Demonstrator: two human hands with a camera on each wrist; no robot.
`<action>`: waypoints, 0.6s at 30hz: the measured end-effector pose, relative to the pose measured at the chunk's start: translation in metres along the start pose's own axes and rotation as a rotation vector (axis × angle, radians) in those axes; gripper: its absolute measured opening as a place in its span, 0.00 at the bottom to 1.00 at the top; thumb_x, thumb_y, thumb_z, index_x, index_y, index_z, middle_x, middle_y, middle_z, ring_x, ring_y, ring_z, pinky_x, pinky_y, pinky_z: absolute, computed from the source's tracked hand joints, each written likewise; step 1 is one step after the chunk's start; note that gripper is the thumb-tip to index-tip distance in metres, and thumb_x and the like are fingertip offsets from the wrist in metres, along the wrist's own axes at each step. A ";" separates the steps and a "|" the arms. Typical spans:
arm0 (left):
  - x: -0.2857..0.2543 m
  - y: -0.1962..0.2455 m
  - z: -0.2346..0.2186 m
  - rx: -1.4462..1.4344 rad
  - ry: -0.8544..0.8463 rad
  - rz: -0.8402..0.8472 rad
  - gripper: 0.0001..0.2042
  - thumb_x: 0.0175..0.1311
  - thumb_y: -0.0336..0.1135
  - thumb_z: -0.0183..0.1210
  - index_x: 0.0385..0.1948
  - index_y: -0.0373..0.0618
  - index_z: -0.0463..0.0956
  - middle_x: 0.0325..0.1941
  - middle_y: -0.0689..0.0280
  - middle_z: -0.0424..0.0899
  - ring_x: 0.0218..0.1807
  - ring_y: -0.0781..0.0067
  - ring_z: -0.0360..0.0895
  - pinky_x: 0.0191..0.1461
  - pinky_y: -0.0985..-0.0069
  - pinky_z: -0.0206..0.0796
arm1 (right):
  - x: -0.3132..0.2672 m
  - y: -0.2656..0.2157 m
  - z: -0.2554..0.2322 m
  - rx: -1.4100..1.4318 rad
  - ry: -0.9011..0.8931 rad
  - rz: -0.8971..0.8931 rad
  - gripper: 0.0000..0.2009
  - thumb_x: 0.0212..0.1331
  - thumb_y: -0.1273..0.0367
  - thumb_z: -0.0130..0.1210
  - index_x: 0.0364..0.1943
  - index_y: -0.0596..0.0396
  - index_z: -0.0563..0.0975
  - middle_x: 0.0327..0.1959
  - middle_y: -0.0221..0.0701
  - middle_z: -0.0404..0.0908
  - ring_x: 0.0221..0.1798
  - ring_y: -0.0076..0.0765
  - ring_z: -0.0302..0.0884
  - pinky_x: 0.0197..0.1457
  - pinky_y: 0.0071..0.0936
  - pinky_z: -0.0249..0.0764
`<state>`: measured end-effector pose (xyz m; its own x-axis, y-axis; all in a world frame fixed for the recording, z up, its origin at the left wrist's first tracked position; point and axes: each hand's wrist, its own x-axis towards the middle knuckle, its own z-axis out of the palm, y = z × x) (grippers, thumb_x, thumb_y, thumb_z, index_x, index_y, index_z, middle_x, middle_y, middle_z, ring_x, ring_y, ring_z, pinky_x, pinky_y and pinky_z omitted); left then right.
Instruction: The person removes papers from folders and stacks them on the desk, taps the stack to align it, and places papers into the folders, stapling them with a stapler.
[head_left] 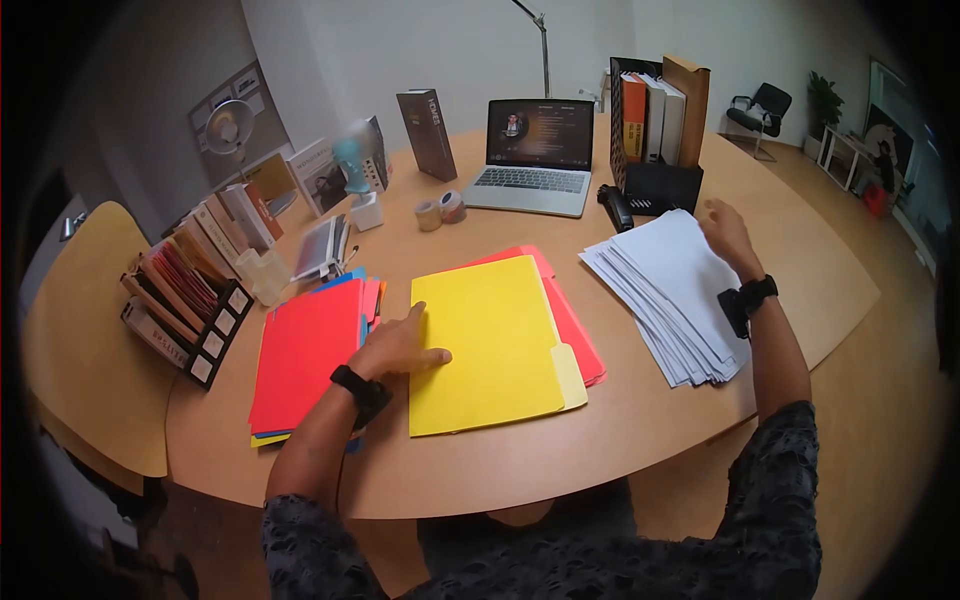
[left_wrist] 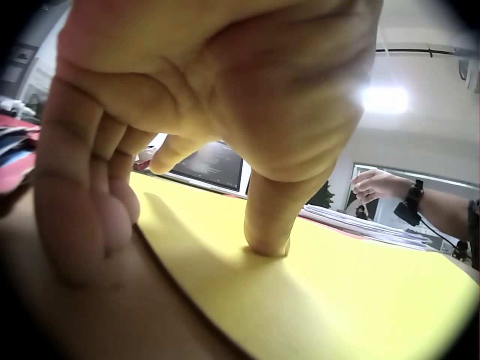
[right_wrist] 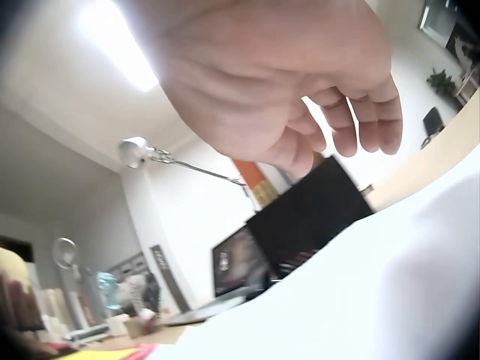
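A yellow folder (head_left: pixel 485 345) with a cream tabbed folder (head_left: pixel 570 375) beneath it lies in the middle of the table, on top of red folders (head_left: pixel 575 330). My left hand (head_left: pixel 393 345) rests at its left edge. In the left wrist view, the thumb (left_wrist: pixel 271 217) presses on the yellow surface while other fingers reach down to the tabletop beside the edge. On the right is a fanned stack of white paper (head_left: pixel 670 290). Above its far right corner hovers my right hand (head_left: pixel 730 238), fingers loosely bent and holding nothing, as the right wrist view shows too.
Left of the yellow folder sits a pile of red and blue folders (head_left: pixel 308 350). A black file rack (head_left: pixel 215 335) stands further left. Behind are tape rolls (head_left: pixel 428 216), an open laptop (head_left: pixel 535 160), a black stapler (head_left: pixel 615 207) and a book holder (head_left: pixel 663 188).
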<state>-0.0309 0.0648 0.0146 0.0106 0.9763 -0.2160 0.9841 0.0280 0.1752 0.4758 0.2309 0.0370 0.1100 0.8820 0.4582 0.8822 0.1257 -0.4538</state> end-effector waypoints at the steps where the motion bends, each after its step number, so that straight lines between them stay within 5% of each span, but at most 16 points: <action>1: 0.001 -0.002 0.000 -0.023 0.014 0.000 0.50 0.50 0.57 0.66 0.70 0.33 0.51 0.48 0.38 0.80 0.50 0.45 0.81 0.54 0.61 0.72 | 0.001 -0.009 0.014 0.235 0.002 -0.078 0.19 0.55 0.72 0.55 0.52 0.65 0.77 0.46 0.48 0.82 0.47 0.50 0.81 0.52 0.38 0.76; 2: 0.001 -0.004 0.001 -0.016 0.012 0.001 0.50 0.50 0.57 0.66 0.70 0.33 0.51 0.48 0.38 0.80 0.50 0.45 0.81 0.54 0.61 0.72 | 0.001 -0.018 0.027 0.471 0.006 -0.155 0.20 0.56 0.70 0.56 0.53 0.65 0.76 0.45 0.45 0.82 0.45 0.45 0.81 0.49 0.37 0.77; 4: 0.001 -0.007 0.002 -0.192 0.032 0.020 0.45 0.52 0.49 0.68 0.66 0.31 0.55 0.48 0.39 0.80 0.51 0.48 0.81 0.51 0.66 0.74 | -0.021 -0.077 0.020 0.732 -0.301 -0.012 0.21 0.57 0.67 0.59 0.54 0.65 0.75 0.47 0.39 0.81 0.45 0.35 0.79 0.43 0.34 0.78; 8: 0.013 -0.033 0.023 -0.325 0.187 0.061 0.34 0.56 0.42 0.66 0.60 0.30 0.62 0.46 0.45 0.82 0.47 0.55 0.83 0.47 0.69 0.75 | -0.051 -0.135 0.062 0.972 -0.658 0.026 0.21 0.61 0.68 0.57 0.57 0.65 0.73 0.45 0.37 0.78 0.45 0.32 0.77 0.45 0.30 0.78; 10: 0.015 -0.040 0.023 -0.810 0.154 0.051 0.20 0.64 0.36 0.60 0.52 0.31 0.68 0.42 0.54 0.82 0.43 0.63 0.83 0.44 0.70 0.76 | -0.069 -0.153 0.077 1.004 -0.695 0.070 0.21 0.62 0.67 0.56 0.56 0.66 0.73 0.44 0.37 0.77 0.46 0.33 0.77 0.46 0.31 0.79; 11: 0.013 -0.043 0.019 -0.801 0.157 0.052 0.20 0.64 0.36 0.60 0.52 0.31 0.68 0.42 0.54 0.82 0.43 0.63 0.83 0.44 0.70 0.76 | -0.075 -0.162 0.079 1.010 -0.716 0.110 0.20 0.62 0.69 0.56 0.56 0.67 0.71 0.40 0.37 0.76 0.43 0.31 0.77 0.43 0.28 0.79; 13: 0.004 -0.048 0.011 -1.441 0.108 0.021 0.11 0.69 0.32 0.54 0.47 0.35 0.72 0.39 0.61 0.81 0.39 0.71 0.81 0.42 0.73 0.75 | -0.074 -0.156 0.100 1.052 -0.760 0.178 0.20 0.63 0.69 0.55 0.56 0.67 0.69 0.39 0.36 0.76 0.40 0.30 0.77 0.41 0.26 0.78; 18: -0.032 -0.096 -0.014 -1.581 0.282 0.066 0.09 0.73 0.32 0.49 0.46 0.38 0.72 0.39 0.63 0.81 0.38 0.71 0.81 0.44 0.74 0.75 | -0.076 -0.130 0.125 1.303 -0.911 0.337 0.15 0.65 0.74 0.52 0.54 0.63 0.67 0.35 0.32 0.74 0.32 0.25 0.75 0.36 0.21 0.77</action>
<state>-0.1281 0.0338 0.0184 -0.1638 0.9862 -0.0238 -0.1797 -0.0061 0.9837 0.2955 0.2042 -0.0347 -0.5035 0.8500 -0.1553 -0.1413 -0.2583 -0.9557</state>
